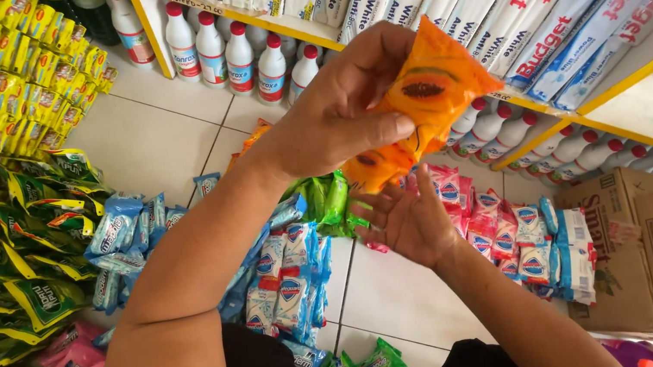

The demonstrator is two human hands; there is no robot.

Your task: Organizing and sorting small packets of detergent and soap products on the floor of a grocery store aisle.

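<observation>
Now | left hand (346,110) grip closed on orange packets (419,103) | right hand (406,219) open, palm up beneath

Left hand (341,111) pinches orange sachets (419,108) above open right hand (411,218).

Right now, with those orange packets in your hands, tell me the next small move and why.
Probably bring the left hand down so the top orange packet settles on the open right hand. The left hand pinches that top packet, the strip of orange packets hangs slack below it, and the right palm waits just under the lowest one, fingers spread, without closing on it.
</observation>
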